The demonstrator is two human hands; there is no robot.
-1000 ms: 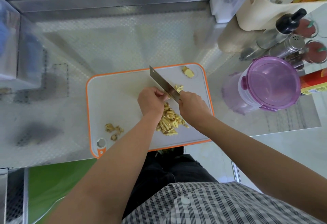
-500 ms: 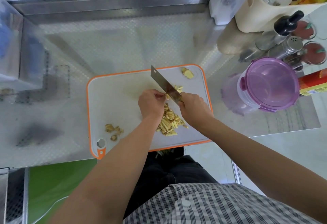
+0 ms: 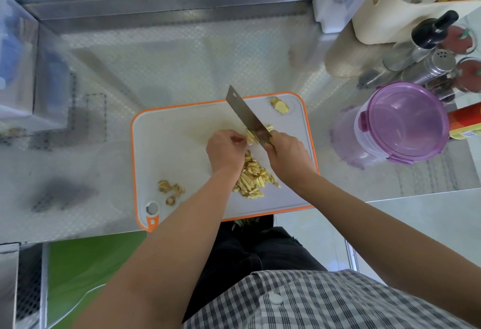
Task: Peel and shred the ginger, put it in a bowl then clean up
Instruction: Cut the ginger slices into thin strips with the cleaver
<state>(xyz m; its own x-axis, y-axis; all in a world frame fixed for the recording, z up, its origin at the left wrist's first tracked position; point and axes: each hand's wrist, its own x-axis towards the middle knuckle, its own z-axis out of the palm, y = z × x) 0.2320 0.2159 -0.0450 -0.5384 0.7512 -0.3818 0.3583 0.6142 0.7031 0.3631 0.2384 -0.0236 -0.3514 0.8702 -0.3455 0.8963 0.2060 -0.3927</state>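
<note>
– The right hand point(image 3: 289, 157), what has it got?
– Its fingers are wrapped tight round the handle of the knife point(image 3: 244, 115), and the handle itself is hidden in the fist. The blade slants away toward the far edge of the cutting board point(image 3: 177, 141).
– And the left hand point(image 3: 226, 151)?
– Curled over, with the fingertips bunched and pinching a small ginger piece point(image 3: 250, 137) against the board. It is right beside the blade, about the middle of the board.
– Anything different from half a second ago?
– Very little. The knife keeps the same slant and both hands keep their places. The left fingertips look drawn back a touch, so a bit more of the pale piece shows between them and the blade. I can't tell whether the edge is touching the board.
– Where is what has been cut?
– The shreds point(image 3: 253, 175) lie heaped between the two wrists, toward the near edge of the board, as before. A few more strips point(image 3: 269, 128) sit just behind the blade.
– The rest?
– A ginger chunk point(image 3: 279, 105) lies at the board's far right corner and peelings point(image 3: 170, 189) toward its near left corner; neither has moved. The board lies at the near edge of the steel bench point(image 3: 182, 63), with a purple-lidded tub point(image 3: 406, 120) standing off its right edge.
</note>
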